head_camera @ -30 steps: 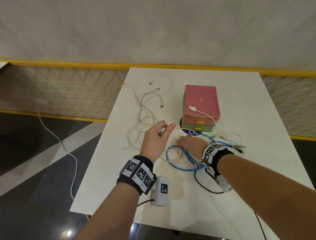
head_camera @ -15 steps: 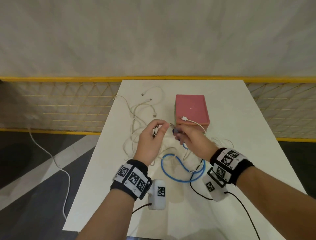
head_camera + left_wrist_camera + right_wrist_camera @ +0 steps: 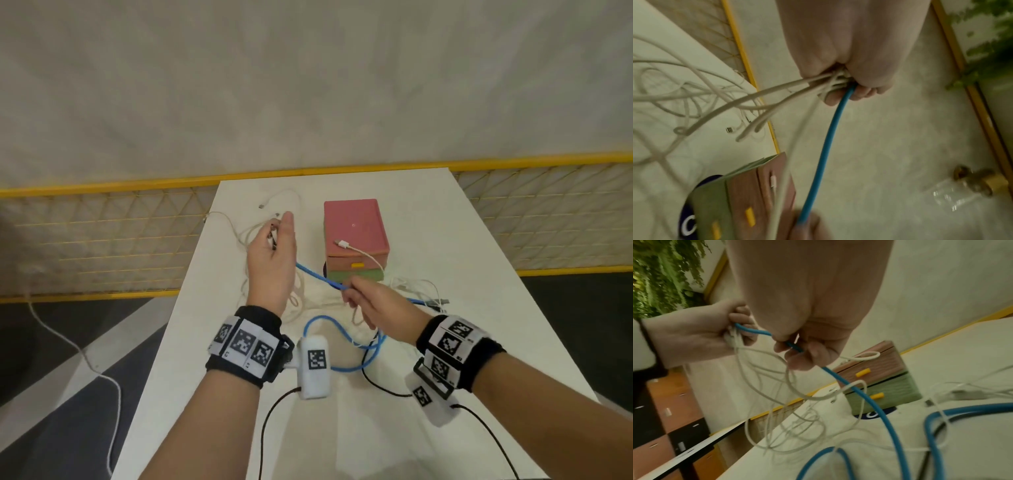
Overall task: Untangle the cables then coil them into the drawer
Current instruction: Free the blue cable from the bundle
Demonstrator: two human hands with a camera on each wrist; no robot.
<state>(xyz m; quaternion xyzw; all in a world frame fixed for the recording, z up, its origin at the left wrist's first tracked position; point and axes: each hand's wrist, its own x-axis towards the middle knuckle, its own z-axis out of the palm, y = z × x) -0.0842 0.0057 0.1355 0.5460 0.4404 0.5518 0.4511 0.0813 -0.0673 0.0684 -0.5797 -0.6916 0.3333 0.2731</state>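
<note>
My left hand (image 3: 272,255) is raised above the white table (image 3: 496,274) and grips a bundle of white cables (image 3: 830,82) together with one end of the blue cable (image 3: 317,275). My right hand (image 3: 371,303) pinches the same blue cable (image 3: 857,391) a short way along, so a taut blue stretch runs between the two hands. The rest of the blue cable loops on the table near me. White cables (image 3: 777,402) hang from my left hand (image 3: 701,335) in tangled loops. The small drawer unit (image 3: 356,236), pink over green with yellow handles, stands behind, drawers closed.
A white cable with its plug (image 3: 342,244) lies over the drawer unit's top. More white cables and plugs (image 3: 421,291) are piled right of the unit. Black sensor leads (image 3: 380,383) trail over the near table. A yellow mesh fence (image 3: 102,236) runs behind the table.
My left hand has lifted up and away toward the far left with the cable ends. My right hand has slid back along the blue cable, stretching it between the hands.
</note>
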